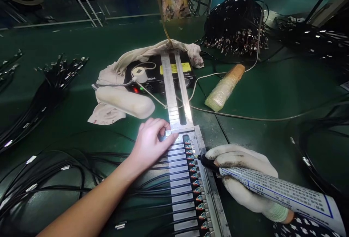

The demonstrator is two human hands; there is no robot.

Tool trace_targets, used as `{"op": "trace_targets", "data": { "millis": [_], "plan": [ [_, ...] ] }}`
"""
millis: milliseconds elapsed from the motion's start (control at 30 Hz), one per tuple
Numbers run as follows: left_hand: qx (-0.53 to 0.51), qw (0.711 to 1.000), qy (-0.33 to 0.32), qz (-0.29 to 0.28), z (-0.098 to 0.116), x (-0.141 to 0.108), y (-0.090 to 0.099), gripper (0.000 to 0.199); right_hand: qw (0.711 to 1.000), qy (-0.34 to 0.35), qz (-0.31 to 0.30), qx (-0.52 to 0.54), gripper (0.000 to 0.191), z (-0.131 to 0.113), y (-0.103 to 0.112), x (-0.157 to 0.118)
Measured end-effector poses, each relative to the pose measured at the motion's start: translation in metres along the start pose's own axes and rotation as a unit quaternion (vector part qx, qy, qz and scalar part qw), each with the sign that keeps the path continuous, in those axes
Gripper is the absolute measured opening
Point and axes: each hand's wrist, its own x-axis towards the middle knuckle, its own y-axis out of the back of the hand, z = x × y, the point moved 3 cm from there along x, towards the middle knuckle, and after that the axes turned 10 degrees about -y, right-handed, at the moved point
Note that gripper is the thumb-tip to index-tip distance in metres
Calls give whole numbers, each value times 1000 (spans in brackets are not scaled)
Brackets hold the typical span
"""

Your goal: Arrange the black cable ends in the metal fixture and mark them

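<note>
Left hand (151, 139): thumb on metal fixture (214, 197), lower centre; can't tell if fingers clamp it. Gloved right hand (245, 159), lower right, gripping white tube (286, 191), nozzle (207, 162) beside cable connectors (196, 183).

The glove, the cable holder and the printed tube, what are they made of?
The glove looks like knitted cloth: dull white, with a ribbed cuff. The cable holder is probably bare metal: silvery and shiny. The tube could be plastic or thin metal; its smooth, printed skin doesn't tell.
</note>
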Motion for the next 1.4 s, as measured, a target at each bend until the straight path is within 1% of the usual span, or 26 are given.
{"op": "trace_targets", "data": {
  "millis": [133, 200, 300, 467, 600, 900, 1267, 1400],
  "plan": [
    [-2, 1000, -2, 3, 1, 1, 0, 24, 1000, 4, -4, 8, 31, -5, 5, -8],
    [-5, 1000, -3, 5, 0, 1, 0, 24, 1000, 6, 4, 16, 33, -9, 8, -13],
    [-5, 1000, -2, 5, 0, 0, -1, 24, 1000, -2, 5, 8, 32, -12, 8, -16],
    [-6, 1000, -4, 7, 0, 0, -1, 24, 1000, 15, -21, -17, 29, -8, -1, -13],
    [-6, 1000, -6, 6, 0, 0, -1, 23, 1000, 5, -17, -15, 28, -4, -1, -13],
    [-8, 1000, -7, 12, -1, 0, -1, 23, 1000, -7, -10, -9, 29, -3, -2, -11],
    [-9, 1000, -9, 14, -1, 1, -1, 23, 1000, -7, -20, -2, 25, -8, 0, -10],
    [-10, 1000, -7, 13, -1, 0, 0, 22, 1000, -7, -10, 4, 24, -8, 1, -10]
  ]
}}
